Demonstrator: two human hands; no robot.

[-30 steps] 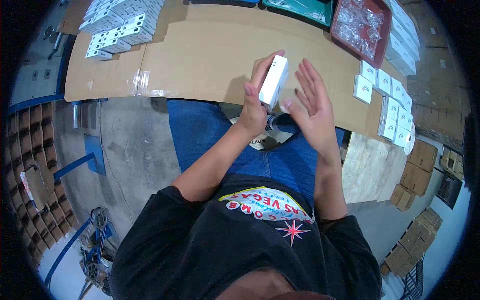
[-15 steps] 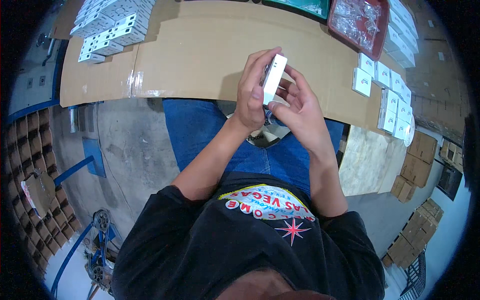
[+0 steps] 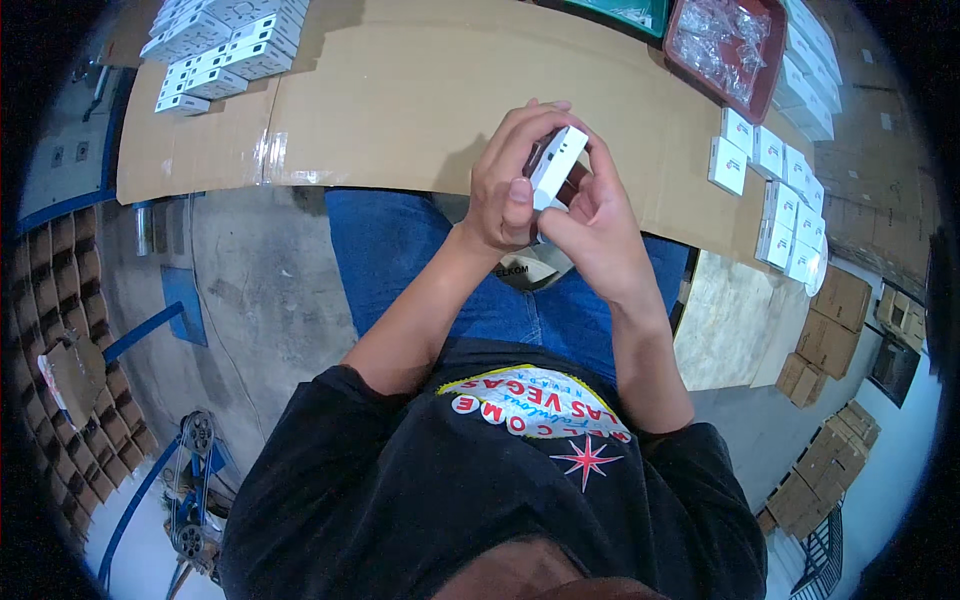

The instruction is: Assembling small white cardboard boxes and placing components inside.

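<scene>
A small white carton (image 3: pixel 560 162) stands tilted between my two hands, just above the near edge of the table. My left hand (image 3: pixel 500 190) grips it along its left side, the thumb close to its lower end and the fingers stretched behind it. My right hand (image 3: pixel 602 222) closes on it from the right, with the thumb at the near end and fingers curled round the far side. A slanted white piece, perhaps an end flap, shows at the carton's near end. My palms hide part of the carton.
Cardboard covers the table (image 3: pixel 380 110). White cartons (image 3: pixel 225 60) are stacked at the far left; smaller white boxes (image 3: pixel 728 165) lie at the right. A red tray (image 3: pixel 680 72) of clear plastic packets stands far right, beside a green tray (image 3: pixel 600 12).
The carton has moved slightly nearer and right, tilting more. My right fingers have closed in round its far end, and the right thumb presses at its near end.
</scene>
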